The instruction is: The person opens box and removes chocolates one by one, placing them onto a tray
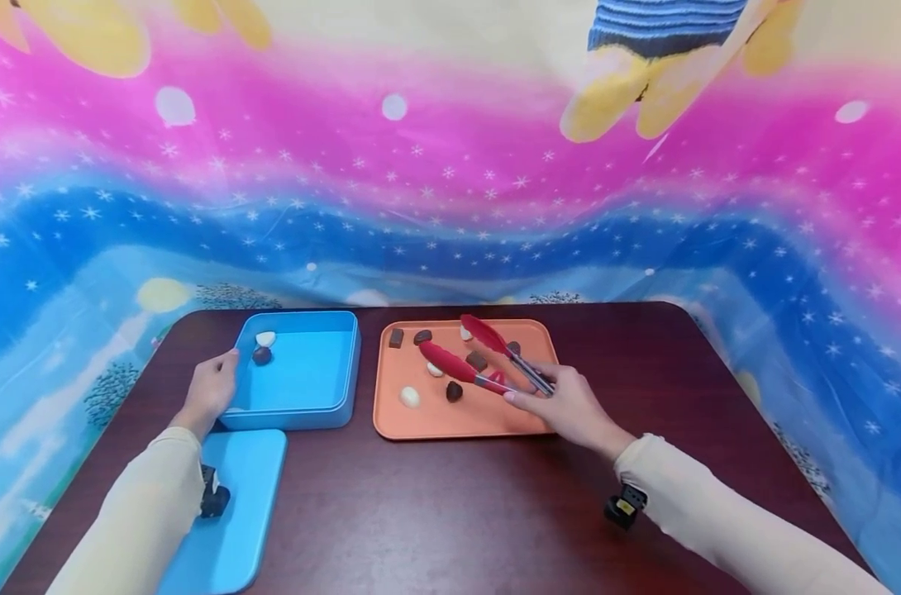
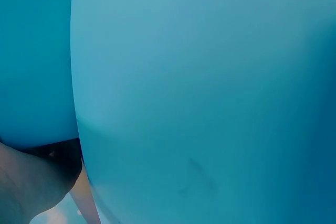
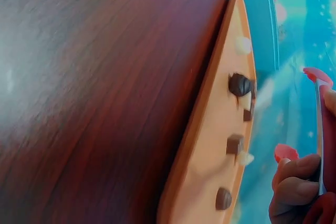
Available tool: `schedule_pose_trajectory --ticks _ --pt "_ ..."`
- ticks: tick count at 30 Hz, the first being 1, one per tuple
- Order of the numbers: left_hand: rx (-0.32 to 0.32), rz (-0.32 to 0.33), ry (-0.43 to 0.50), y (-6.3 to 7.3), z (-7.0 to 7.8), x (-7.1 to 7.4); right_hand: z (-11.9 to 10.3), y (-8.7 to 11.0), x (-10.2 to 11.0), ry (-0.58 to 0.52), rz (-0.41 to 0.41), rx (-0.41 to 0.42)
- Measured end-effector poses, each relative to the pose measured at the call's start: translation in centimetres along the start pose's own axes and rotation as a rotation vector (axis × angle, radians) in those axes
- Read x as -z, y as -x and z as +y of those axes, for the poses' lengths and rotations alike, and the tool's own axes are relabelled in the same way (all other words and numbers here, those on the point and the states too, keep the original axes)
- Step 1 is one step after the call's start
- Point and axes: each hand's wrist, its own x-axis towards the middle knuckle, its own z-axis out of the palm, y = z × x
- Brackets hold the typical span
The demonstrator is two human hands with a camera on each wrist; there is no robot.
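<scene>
My left hand (image 1: 211, 384) grips the left rim of an open light-blue box (image 1: 350, 388), thumb at the edge. In the box's far left part lie a white chocolate (image 1: 265, 339) and a dark round chocolate (image 1: 261, 355). My right hand (image 1: 573, 409) holds red-tipped metal tongs (image 1: 450, 364) above an orange tray (image 1: 465, 426). The tong arms are spread, with no piece visibly pinched by the tips. Dark, brown and white chocolates lie scattered on the tray, among them a dark one (image 1: 454, 391) and a white egg-shaped one (image 1: 409, 397); the tongs partly cover others.
A light-blue lid (image 1: 235, 529) lies on the dark wood table (image 1: 421, 512), in front of the box and under my left forearm. It fills most of the left wrist view. A patterned cloth (image 1: 450, 182) hangs behind the table and along its sides.
</scene>
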Motion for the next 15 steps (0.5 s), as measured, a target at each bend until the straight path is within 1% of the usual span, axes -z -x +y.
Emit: schedule_pose_trajectory --ticks 4,7,12,15 --pt "0.016 -0.005 0.005 0.1 -0.2 0.2 -1.0 -0.3 -1.4 -0.031 -0.035 0.043" --pt "0.009 -0.009 0.007 0.1 -0.2 0.2 -1.8 -0.4 -2.4 -0.058 -0.05 0.063" --pt "0.001 -0.005 0.008 -0.1 -0.2 -0.1 -3.2 -0.8 -3.9 -0.042 -0.063 0.082" --pt "0.002 0.0 0.01 -0.3 -0.2 -0.1 -4.2 -1.2 -4.6 -0.051 -0.078 0.084"
